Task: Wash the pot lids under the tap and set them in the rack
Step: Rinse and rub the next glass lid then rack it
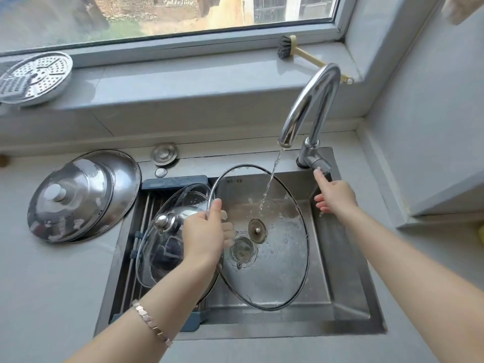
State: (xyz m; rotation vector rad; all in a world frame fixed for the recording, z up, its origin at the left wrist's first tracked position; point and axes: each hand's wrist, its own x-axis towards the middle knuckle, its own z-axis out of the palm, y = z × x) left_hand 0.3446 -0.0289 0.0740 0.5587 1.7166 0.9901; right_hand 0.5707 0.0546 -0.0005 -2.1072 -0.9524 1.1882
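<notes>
One large glass lid [282, 252] hangs tilted over the sink [340, 284], with the stream [269, 184] from the tap [311, 100] striking its face near twelve o'clock. The left hand [204, 231] grips the lid's metal rim at about nine o'clock, thumb on the near face and fingers showing through the glass behind. The right hand [335, 197] holds nothing; it is open, forefinger stretched out to touch the tap lever [320, 165] at two o'clock of the sink. Wet glass in a thin steel band looks heavy for a one-handed edge pinch, and it is stiff, slippery and likely to chip or shatter against the steel basin. I judge a surer hold to be both hands on opposite sides of the rim, or the knob, which seems to sit on the far face behind the centre fitting [256, 230]. A second glass lid [154, 252] leans in the rack [146, 203] at nine o'clock of the sink. Two steel lids [81, 197] lie stacked on the worktop [52, 297] further toward nine o'clock, unwashed by the look of their smears
</notes>
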